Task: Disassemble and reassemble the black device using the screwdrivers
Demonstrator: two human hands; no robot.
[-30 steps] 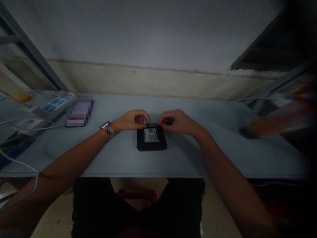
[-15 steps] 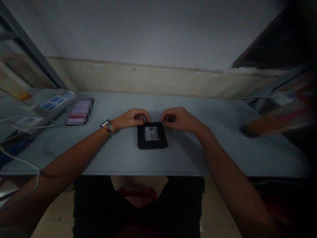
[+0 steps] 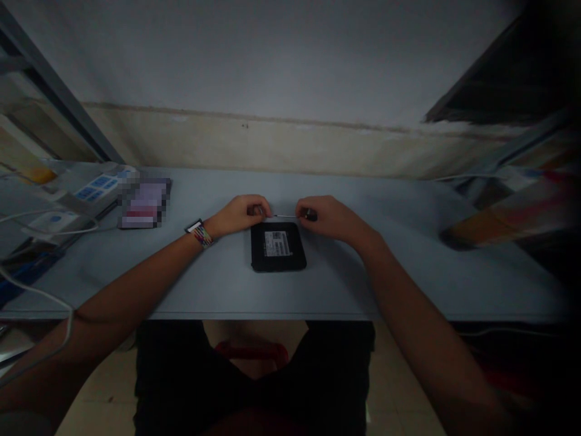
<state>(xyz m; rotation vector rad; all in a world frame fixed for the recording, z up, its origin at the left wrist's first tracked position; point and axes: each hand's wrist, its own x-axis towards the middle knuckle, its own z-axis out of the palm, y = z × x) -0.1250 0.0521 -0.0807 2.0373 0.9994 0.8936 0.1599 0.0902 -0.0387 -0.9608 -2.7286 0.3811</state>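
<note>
Two bare hands are at work in the head view, both resting around the far edge of a flat black box [image 3: 278, 247] that's lying on a pale blue-grey tabletop [image 3: 218, 284], pretty much mid-desk, with a white printed label [image 3: 278, 243] facing up. The right hand [image 3: 333, 216] has its fingers wrapped firmly around the dark handle of what looks like a screwdriver [image 3: 287, 216]; the thin metal shaft sticks out sideways toward the other hand, just past the box's far edge. The left hand [image 3: 242, 212] is curled with thumb and fingers close together right by the tip, near the box's far left corner, but honestly it's too dark and small for me to tell whether it's pinching the tip, something tiny, or nothing. Colourful band [image 3: 201, 233] on the left wrist. Over on the left side of the desk there's a pixelated phone-looking thing [image 3: 145, 203] lying beside a white power strip [image 3: 97, 186] with blue sockets, plus a white cable [image 3: 68, 330] looping across the left forearm. Far right is a blurry orange and pink object [image 3: 512, 212], can't make out what. Down below the desk edge: dark trousers [image 3: 172, 375] and something red [image 3: 276, 352] between the legs.
</note>
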